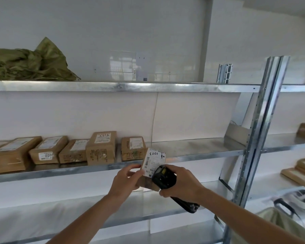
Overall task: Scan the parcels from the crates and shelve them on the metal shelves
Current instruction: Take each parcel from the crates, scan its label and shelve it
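Note:
My left hand point(126, 180) grips a small brown parcel point(152, 163) with a white handwritten label, held up in front of the middle metal shelf point(192, 147). My right hand point(180, 183) grips a black handheld scanner point(164, 178), its head right against the parcel's label. Several brown parcels point(100, 147) stand in a row on the left part of that shelf, just behind and left of the held parcel.
A crumpled green sack point(30, 64) lies on the top shelf point(113, 86) at left. A metal upright point(259, 131) stands to the right. More parcels point(301, 171) lie on shelves at the far right. A crate with dark handles point(289, 206) sits at lower right.

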`<state>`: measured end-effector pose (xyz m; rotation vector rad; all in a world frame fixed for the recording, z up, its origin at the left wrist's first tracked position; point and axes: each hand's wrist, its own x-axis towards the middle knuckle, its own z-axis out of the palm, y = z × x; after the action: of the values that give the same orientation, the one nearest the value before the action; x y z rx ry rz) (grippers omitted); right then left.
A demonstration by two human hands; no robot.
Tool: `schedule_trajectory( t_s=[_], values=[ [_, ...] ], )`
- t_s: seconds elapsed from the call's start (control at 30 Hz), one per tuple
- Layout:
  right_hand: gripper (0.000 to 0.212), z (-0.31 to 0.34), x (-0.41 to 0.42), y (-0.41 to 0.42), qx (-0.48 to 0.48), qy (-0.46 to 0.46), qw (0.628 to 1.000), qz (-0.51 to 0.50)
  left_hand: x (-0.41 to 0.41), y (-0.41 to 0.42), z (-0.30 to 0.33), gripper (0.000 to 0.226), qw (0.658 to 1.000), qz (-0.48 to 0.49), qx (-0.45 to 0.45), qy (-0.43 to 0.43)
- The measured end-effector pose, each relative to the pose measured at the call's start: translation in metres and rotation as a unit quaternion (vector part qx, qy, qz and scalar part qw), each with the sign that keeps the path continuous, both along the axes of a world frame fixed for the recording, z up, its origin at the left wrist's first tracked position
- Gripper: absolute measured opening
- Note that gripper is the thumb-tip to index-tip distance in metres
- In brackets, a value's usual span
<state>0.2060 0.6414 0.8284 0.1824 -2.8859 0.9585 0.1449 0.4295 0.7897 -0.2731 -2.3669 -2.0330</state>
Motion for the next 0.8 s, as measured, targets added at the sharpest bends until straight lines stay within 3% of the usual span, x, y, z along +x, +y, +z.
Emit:
schedule_trajectory(
  t_s=[0.3,0.6,0.8],
  values=[
    [0.081,-0.006,-0.1,0.09,-0.009,-0.001,1.0,0.023,-0.068,0.088,-0.011,0.033,0.998,-0.025,0.032,-0.045],
    [0.064,-0.019,-0.187,0.121,0.012,-0.033,0.996,0.083,-0.144,0.117,-0.03,0.034,0.996,0.022,-0.085,0.001],
    [0.062,-0.027,-0.235,0.12,0.025,-0.039,0.994,0.097,-0.187,0.115,-0.043,0.031,0.994,0.037,-0.099,0.004]
  ],
)
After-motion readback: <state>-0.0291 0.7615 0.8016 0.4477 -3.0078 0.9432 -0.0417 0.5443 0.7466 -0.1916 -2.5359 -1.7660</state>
